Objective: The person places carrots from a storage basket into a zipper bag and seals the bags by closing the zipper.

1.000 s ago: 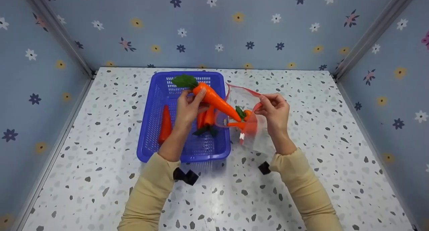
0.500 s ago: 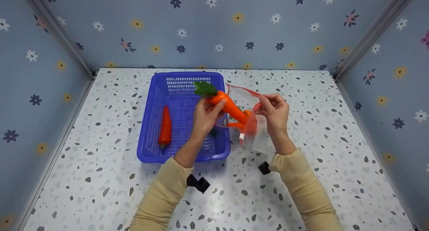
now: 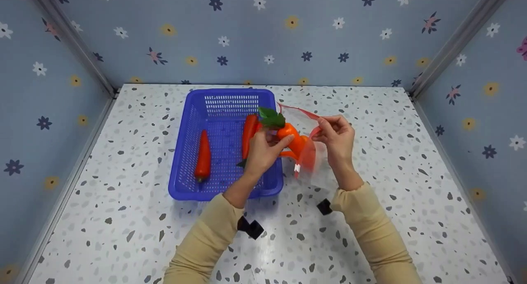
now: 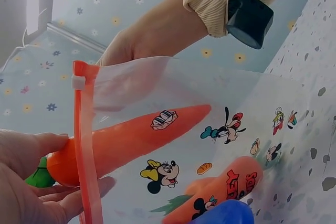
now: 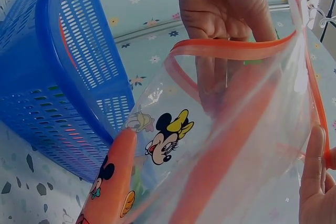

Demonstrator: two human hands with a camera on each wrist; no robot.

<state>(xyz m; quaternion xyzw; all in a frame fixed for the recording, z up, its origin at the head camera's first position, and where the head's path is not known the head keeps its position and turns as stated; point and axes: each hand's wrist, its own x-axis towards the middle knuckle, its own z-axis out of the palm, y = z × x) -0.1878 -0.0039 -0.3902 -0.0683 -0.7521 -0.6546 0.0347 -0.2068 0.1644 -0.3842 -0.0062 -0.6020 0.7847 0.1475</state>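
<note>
My left hand point(image 3: 263, 154) grips an orange carrot point(image 3: 291, 136) near its leafy end. Its tapered part lies inside a clear zip bag point(image 4: 278, 98) printed with cartoon figures, as the left wrist view shows; the green leaves point(image 3: 271, 117) stick out of the mouth. With thumb and fingertips my right hand point(image 3: 339, 142) pinches the bag's red zip edge point(image 3: 302, 110), keeping the mouth spread. Lower in the bag lies another carrot point(image 4: 226, 184). A white slider point(image 3: 297, 168) sits at the zip's near end.
A blue perforated basket point(image 3: 176, 168) stands left of the bag, right up against it. Inside are a red-orange carrot point(image 3: 203, 158) at the left and another carrot point(image 3: 249, 131) partly behind my left hand. Flower-patterned walls point(image 3: 263, 37) enclose the speckled table point(image 3: 136, 234).
My left hand has moved right and toward me from over the basket, carrying the carrot tip-first into the bag. My right hand has stayed in place on the zip edge.
</note>
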